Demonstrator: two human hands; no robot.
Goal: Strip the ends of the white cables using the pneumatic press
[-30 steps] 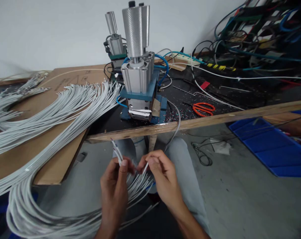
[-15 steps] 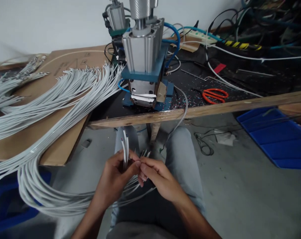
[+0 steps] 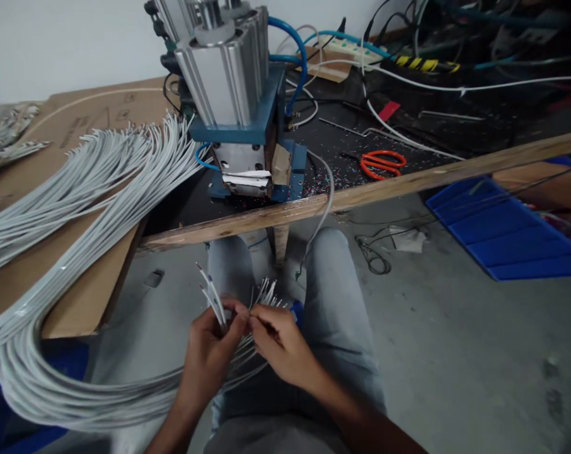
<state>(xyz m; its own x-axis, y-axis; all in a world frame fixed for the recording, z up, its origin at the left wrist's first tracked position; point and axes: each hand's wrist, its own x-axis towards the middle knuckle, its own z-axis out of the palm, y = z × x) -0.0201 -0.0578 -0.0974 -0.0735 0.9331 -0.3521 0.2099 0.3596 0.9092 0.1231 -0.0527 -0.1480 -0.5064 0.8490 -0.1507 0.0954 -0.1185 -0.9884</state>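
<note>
My left hand [image 3: 213,340] is closed around a few white cables [image 3: 214,299], whose stripped ends stick up past the fingers. Thumb and forefinger of my right hand [image 3: 280,340] are pinched together, touching the left fingertips; what they hold is too small to make out. Over my lap lies a bundle of white cables [image 3: 110,403], curving in from the left and passing beneath both hands. Its cut ends [image 3: 269,293] show just beyond the right hand.
On the bench, a pneumatic press [image 3: 233,94] stands beside fanned-out white cables [image 3: 125,170] on cardboard [image 3: 72,315]. Orange-handled scissors [image 3: 382,164] lie to the right among wire scraps. The wooden bench edge [image 3: 314,208] crosses ahead of my knees. A blue bin [image 3: 498,233] sits lower right.
The view has shifted, so the bench and press appear further left. The cables in my left hand now lean left instead of standing upright. Both hands stay together at the fingertips.
</note>
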